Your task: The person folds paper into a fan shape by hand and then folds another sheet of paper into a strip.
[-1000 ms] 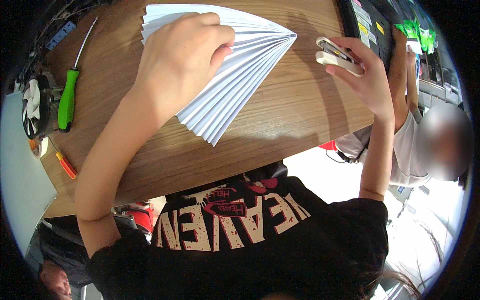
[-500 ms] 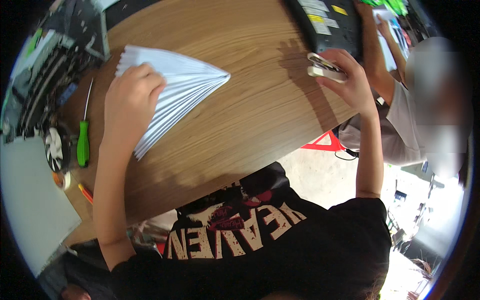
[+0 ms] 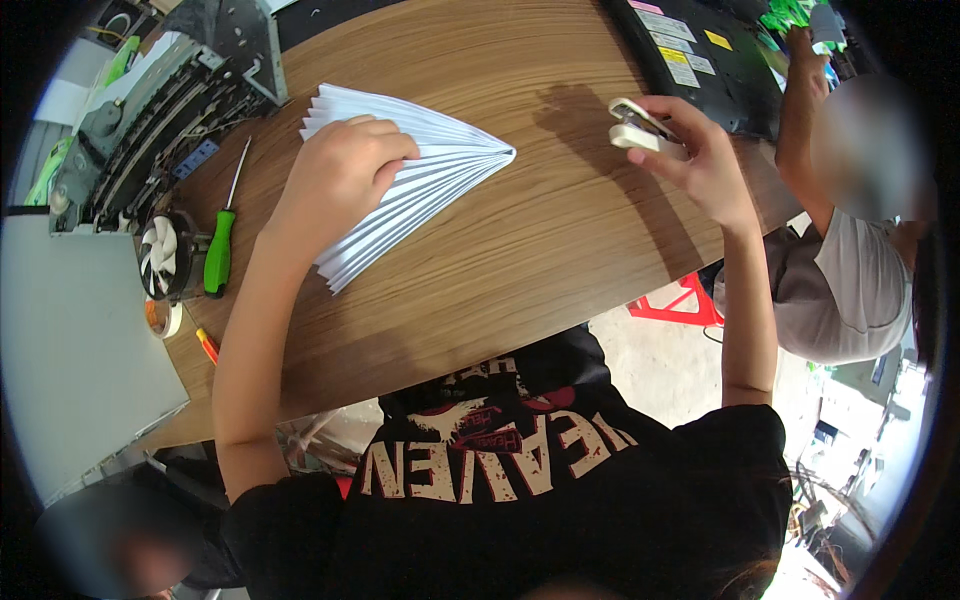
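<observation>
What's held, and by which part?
Right hand: white stapler, gripped at the end nearest the palm, spread end pointing left. Left hand: on the pleated paper fan, away from its point; pinching or resting cannot be told.

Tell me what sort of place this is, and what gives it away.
Probably a repair workshop: a green-handled screwdriver and a bare cooling fan with white blades are on the wooden table, near an opened-up machine with its inner parts exposed.

The left hand (image 3: 345, 165) partly hides the pleated paper (image 3: 445, 160).
</observation>
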{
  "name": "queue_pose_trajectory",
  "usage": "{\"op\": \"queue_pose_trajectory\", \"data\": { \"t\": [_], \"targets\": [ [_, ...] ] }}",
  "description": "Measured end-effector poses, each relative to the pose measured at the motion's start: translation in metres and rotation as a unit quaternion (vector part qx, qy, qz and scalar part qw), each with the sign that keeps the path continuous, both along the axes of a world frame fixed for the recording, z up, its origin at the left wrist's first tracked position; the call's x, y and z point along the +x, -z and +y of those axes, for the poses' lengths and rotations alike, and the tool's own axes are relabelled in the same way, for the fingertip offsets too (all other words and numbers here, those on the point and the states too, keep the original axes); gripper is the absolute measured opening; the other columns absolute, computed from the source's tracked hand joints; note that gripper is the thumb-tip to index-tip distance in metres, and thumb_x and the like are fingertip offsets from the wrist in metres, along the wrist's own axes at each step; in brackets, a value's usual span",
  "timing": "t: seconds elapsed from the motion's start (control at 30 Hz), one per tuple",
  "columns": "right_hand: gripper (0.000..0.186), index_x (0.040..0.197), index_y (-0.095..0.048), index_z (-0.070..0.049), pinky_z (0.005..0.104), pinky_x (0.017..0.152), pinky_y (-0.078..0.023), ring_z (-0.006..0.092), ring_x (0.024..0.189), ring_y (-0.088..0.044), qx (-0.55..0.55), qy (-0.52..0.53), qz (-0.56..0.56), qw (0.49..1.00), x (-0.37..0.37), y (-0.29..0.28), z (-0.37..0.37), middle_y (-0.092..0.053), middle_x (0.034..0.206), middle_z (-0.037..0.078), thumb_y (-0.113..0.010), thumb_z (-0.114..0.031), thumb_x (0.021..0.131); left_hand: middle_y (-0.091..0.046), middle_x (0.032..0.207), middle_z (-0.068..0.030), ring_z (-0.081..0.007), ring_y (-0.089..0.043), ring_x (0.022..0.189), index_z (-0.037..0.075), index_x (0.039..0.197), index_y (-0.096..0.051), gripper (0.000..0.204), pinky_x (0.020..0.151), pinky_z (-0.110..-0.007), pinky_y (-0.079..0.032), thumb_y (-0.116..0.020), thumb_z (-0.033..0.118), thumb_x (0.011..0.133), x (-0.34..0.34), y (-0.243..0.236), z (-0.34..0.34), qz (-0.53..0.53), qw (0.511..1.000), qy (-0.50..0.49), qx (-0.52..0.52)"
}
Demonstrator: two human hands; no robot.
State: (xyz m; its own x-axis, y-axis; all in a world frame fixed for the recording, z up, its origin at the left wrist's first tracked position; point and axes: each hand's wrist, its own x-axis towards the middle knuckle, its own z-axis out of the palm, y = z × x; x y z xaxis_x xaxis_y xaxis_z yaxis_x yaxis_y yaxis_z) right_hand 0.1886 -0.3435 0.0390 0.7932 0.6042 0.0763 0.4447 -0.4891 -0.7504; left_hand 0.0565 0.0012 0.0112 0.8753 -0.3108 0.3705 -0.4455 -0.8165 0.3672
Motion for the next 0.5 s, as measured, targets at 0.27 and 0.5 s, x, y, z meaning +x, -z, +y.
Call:
{"op": "queue_pose_trajectory", "data": {
  "t": [0.27,0.5],
  "targets": [
    [0.037,0.112,-0.069,-0.007,0.0382,0.079,-0.054,0.0299,0.09,-0.068,-0.049,-0.193,-0.093,0.976,-0.029,-0.012,0.08,-0.071,0.1,0.01,-0.078,-0.014,0.077,-0.067,0.079,-0.0088,-0.0287,-0.062,0.084,0.004,0.081,-0.068,0.007,0.074,-0.04,-0.049,-0.069,0.011,0.08,0.012,0.0,0.0,0.054,0.997,-0.009,0.052],
    [0.033,0.11,-0.07,-0.014,0.0386,0.089,-0.041,0.0221,0.088,-0.065,-0.211,-0.264,-0.344,0.876,-0.038,-0.02,0.13,-0.067,0.099,0.001,-0.075,-0.019,0.078,-0.067,0.082,-0.0101,-0.0295,-0.062,0.089,0.004,0.084,-0.071,0.011,0.079,-0.04,-0.05,-0.069,0.014,0.08,0.007,0.009,-0.006,0.042,0.998,-0.027,0.038]
  ]
}}
